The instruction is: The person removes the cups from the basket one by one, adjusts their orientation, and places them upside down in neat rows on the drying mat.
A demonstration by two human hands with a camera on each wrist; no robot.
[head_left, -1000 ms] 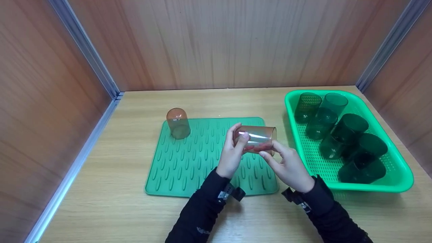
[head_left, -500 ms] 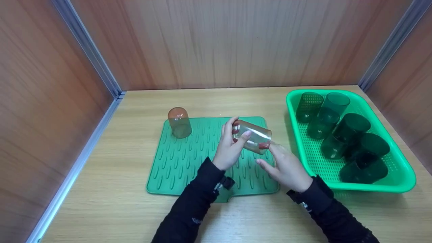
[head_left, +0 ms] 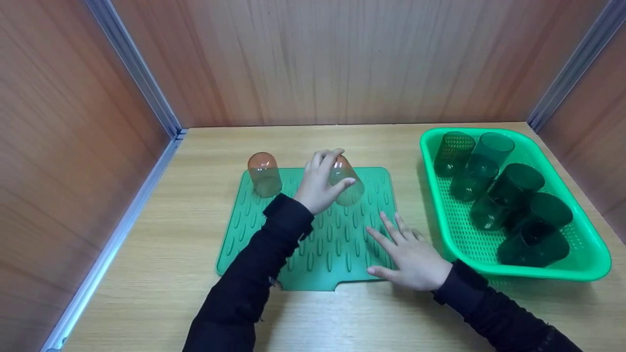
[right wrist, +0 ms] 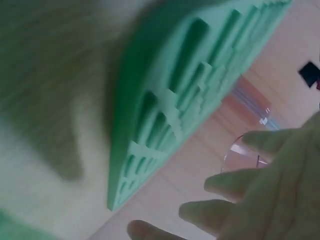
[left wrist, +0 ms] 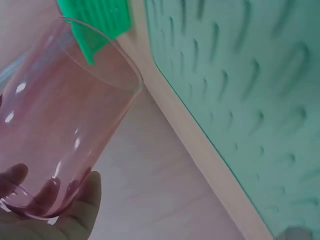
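My left hand (head_left: 320, 183) grips a clear pinkish-amber drinking glass (head_left: 348, 183) near its closed end, mouth tilted downward, over the back of the green ridged mat (head_left: 313, 264). In the left wrist view the glass (left wrist: 75, 110) shows its round rim, with fingers curled about its base. A second amber glass (head_left: 265, 176) stands upside down at the mat's back left corner. Spread and holding nothing, my right hand (head_left: 411, 256) hovers over the mat's front right corner; its straight fingers (right wrist: 220, 215) also show in the right wrist view.
To the right, a bright green perforated basket (head_left: 601, 259) holds several glasses (head_left: 508, 195) that look dark green. Wood-grain panels (head_left: 342, 63) enclose the table at the back and both sides. Bare tabletop (head_left: 156, 234) lies left of the mat.
The held glass went from lying sideways between both hands to mouth-down farther back over the mat, in the left hand alone. My right hand let go, spread its fingers and dropped lower.
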